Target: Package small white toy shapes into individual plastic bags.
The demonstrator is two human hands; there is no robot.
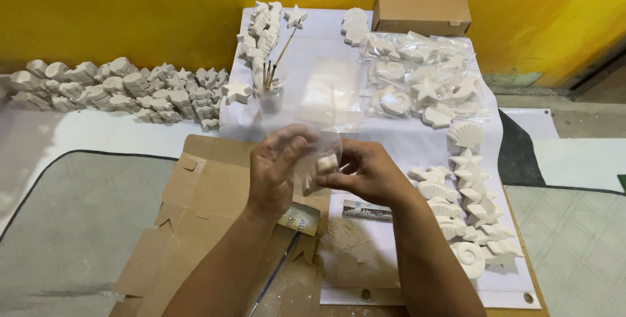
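Note:
My left hand (pixel 274 170) and my right hand (pixel 368 173) meet over the middle of the low table. Between them is a clear plastic bag (pixel 306 121) that stands up above my fingers. My left hand pinches the bag's side. My right hand holds a small white plaster piece (pixel 326 162) at the bag, and part of that piece is hidden by my fingers. Just below my right wrist lies a small flat grey tool (pixel 365 211) on the white sheet (pixel 404 144).
White plaster shells and stars line the right edge (pixel 469 206); bagged ones (pixel 424 82) lie behind. A jar with brushes (pixel 270 85), a cardboard box (pixel 422 12), flattened cardboard (pixel 202 212) and rows of plaster figures along the yellow wall (pixel 124 89) surround the spot.

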